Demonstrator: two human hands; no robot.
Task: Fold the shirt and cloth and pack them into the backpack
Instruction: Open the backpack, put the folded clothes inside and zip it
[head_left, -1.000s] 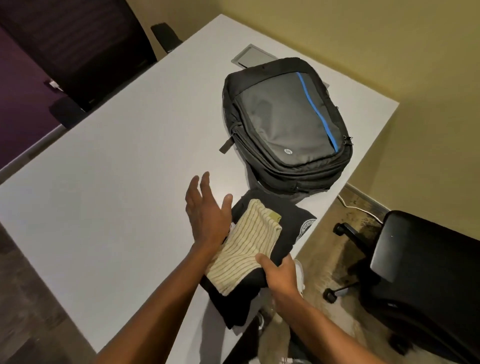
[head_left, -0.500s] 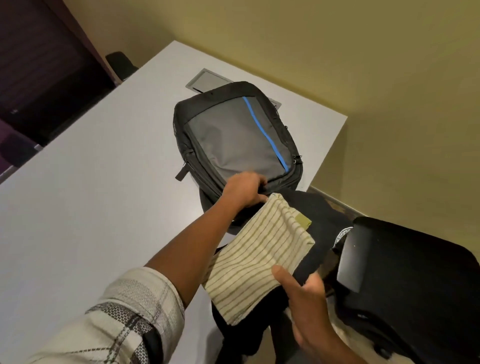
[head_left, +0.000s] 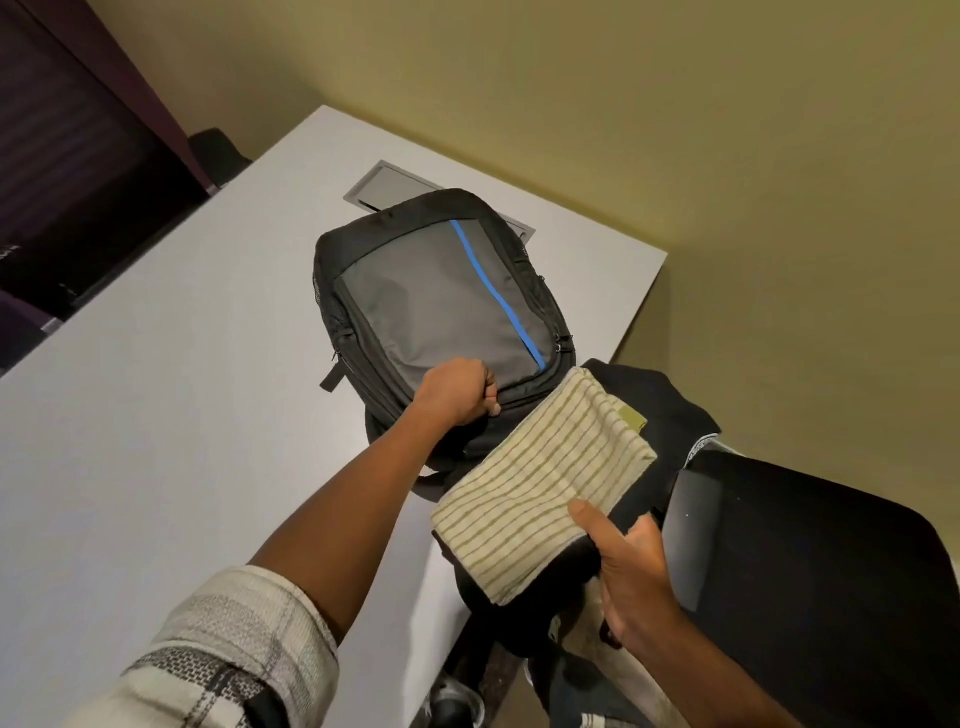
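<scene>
While the backpack (head_left: 441, 312) is lying flat at the centre of the frame on the white table (head_left: 156, 441), its near edge is being gripped by the left hand (head_left: 457, 389), whose fingers are curled tightly around the fabric there. Just lower right of it, the folded striped cloth (head_left: 540, 483) is being carried on top of the folded black shirt (head_left: 654, 405); both are being pinched together by the right hand (head_left: 628, 566), thumb pressed on the cloth and fingers wrapped beneath the stack. A grey panel (head_left: 384, 187) is being partly covered by the backpack's far end. A black chair (head_left: 821, 571) is filling the lower right.
</scene>
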